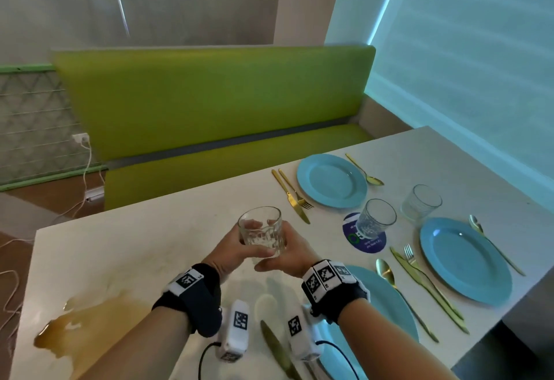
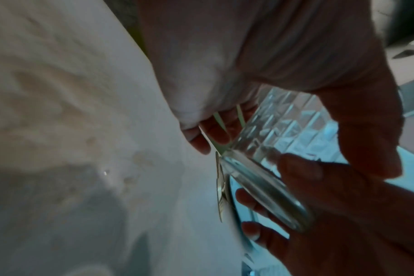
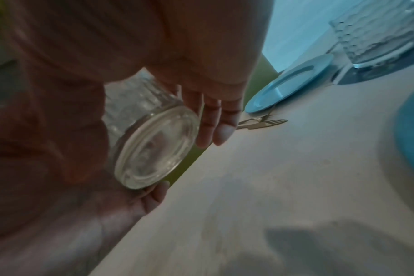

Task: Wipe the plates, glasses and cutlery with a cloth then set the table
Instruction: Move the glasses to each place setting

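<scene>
A clear faceted glass [image 1: 260,231] is held upright above the pale table [image 1: 135,247], near its middle. My left hand [image 1: 235,243] grips its left side and my right hand [image 1: 289,253] grips its right side and base. In the left wrist view the glass [image 2: 286,128] lies between my palm and thumb, with the other hand's fingers [image 2: 303,186] under its thick base. The right wrist view shows the round base of the glass [image 3: 154,147] between both hands. No cloth is in sight.
Three blue plates [image 1: 331,180] [image 1: 464,259] [image 1: 386,304] lie at the right with gold cutlery [image 1: 292,196] beside them. One glass [image 1: 376,220] stands on a dark round coaster [image 1: 350,226], another glass [image 1: 421,204] beside it. A brown spill [image 1: 90,319] spreads front left. A green bench [image 1: 209,100] stands behind.
</scene>
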